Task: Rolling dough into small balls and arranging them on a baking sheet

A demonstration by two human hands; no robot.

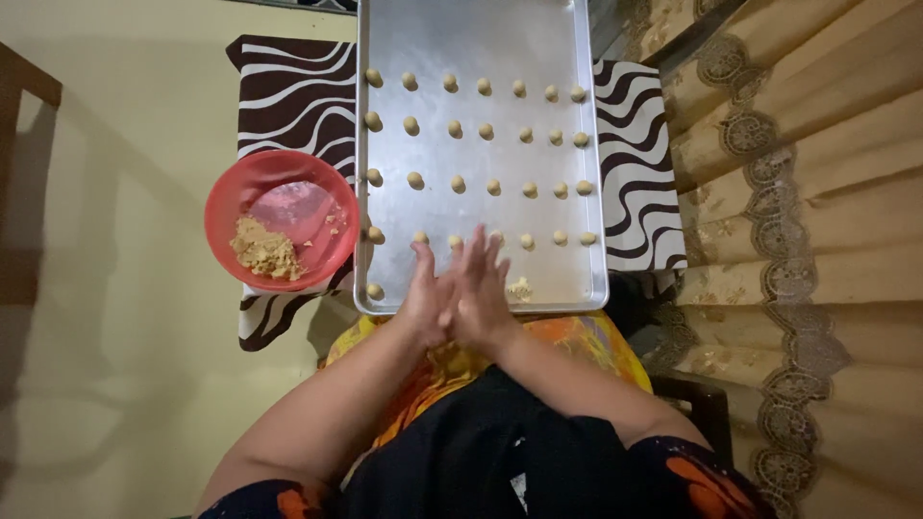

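Your left hand [430,293] and right hand [481,288] press palm to palm at lower centre, fingers straight; whatever lies between them is hidden. Behind them, the metal tray [461,38] carries about twenty-seven dough balls [415,180], some covered by your fingers. One red bowl [281,219] sits left, holding crumbly dough [265,250].

Both forearms reach forward from the near edge and converge. The left hand [428,298] and right hand [481,293] press together palm to palm, fingers extended and slightly spread, pointing toward the far side.
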